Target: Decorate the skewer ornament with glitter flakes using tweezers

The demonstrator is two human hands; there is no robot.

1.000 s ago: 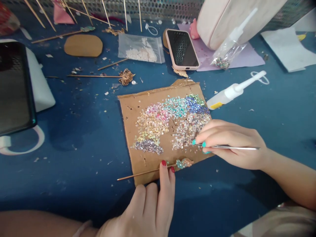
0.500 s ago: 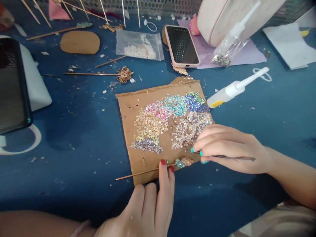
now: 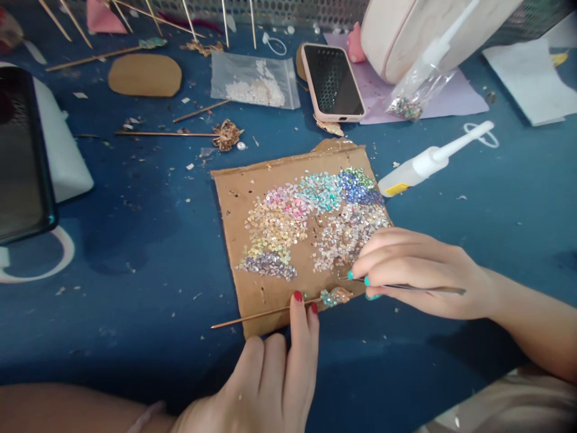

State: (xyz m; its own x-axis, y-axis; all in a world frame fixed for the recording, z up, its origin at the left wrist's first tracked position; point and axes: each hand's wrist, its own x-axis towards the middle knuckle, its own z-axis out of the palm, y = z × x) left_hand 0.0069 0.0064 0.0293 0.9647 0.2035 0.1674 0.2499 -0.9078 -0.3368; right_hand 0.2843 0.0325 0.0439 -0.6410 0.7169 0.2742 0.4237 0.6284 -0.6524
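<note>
Right hand (image 3: 419, 270), pinching tweezers (image 3: 412, 287), has moved nearer one decorated stick (image 3: 334, 297) since a second ago; left hand (image 3: 274, 379) pinches that stick against one cardboard sheet (image 3: 250, 304). I count two bags (image 3: 224, 69) (pale flakes (image 3: 261, 93), multicoloured chips (image 3: 406, 109)).

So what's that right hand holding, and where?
The right hand holds a thin, silvery metal tool, fingers pinching near the tip over the flat brown cardboard.

A flat, dark blue desk (image 3: 148, 246) fills most of the view. Behind it stands a grey metal sheet (image 3: 293, 13) full of little round holes. Soft light makes dim shadows.
</note>
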